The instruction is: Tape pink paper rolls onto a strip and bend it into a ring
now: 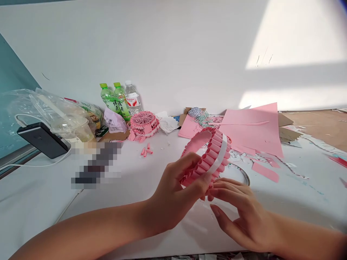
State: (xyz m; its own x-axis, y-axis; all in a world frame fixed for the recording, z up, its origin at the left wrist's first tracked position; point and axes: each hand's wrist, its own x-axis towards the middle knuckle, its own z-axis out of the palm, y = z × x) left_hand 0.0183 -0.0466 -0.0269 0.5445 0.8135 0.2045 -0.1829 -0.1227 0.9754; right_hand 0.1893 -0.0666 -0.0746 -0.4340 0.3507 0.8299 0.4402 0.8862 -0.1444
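My left hand [179, 191] grips a pink paper ring [210, 160] by its lower left side, thumb outside and fingers hidden behind. Small rolled paper tubes line the ring's outer wall, and a white strip [220, 155] runs around them. The ring is tilted, held above the table. My right hand [244, 209] is at the ring's lower right, fingertips at its bottom edge, with the thumb apart from the fingers. Whether those fingertips press on the ring I cannot tell. Behind the hands, a thin round hoop [245, 175] lies on the table.
A finished-looking pink paper piece [144, 124] and loose pink tubes [146, 150] lie at the back. Bottles [132, 99], a plastic cup [73, 126] and a black power bank [43, 139] stand left. Pink sheets [252, 126], twine [203, 117] and paper scraps [265, 171] cover the right.
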